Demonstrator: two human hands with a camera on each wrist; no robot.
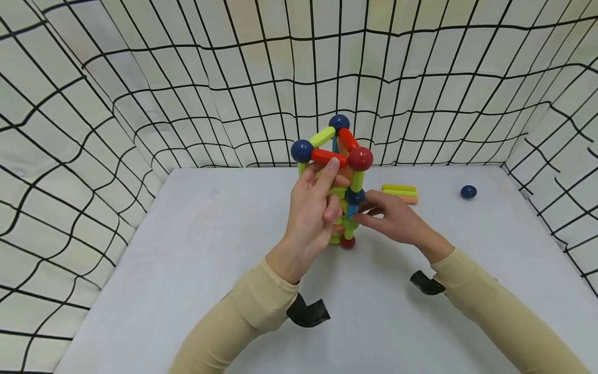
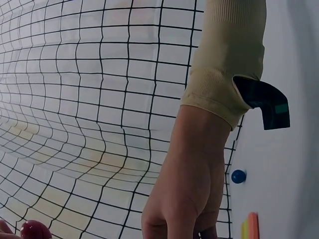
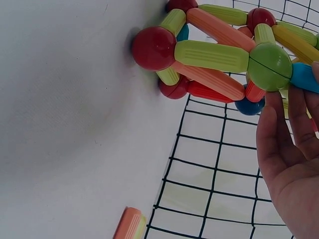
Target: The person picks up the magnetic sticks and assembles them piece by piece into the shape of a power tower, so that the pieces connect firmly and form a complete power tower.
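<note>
A tall tower of coloured magnetic sticks and balls stands on the table, topped by a blue ball (image 1: 339, 122), a second blue ball (image 1: 302, 151) and a red ball (image 1: 361, 158). My left hand (image 1: 312, 208) pinches the red stick (image 1: 327, 156) between the front top balls, thumb on its near side and the other fingers partly hidden. Lower down on the right side, my right hand (image 1: 394, 215) holds a blue stick (image 3: 305, 77) between thumb and fingers. That stick meets a green ball (image 3: 269, 66). Red balls (image 3: 153, 48) form the tower's base.
Loose yellow sticks (image 1: 398, 188) and an orange one (image 1: 408, 200) lie to the right behind my right hand. Farther right rests a loose blue ball (image 1: 469, 191). White walls with a black grid (image 1: 261, 67) enclose the table (image 1: 210, 223) at the back and sides.
</note>
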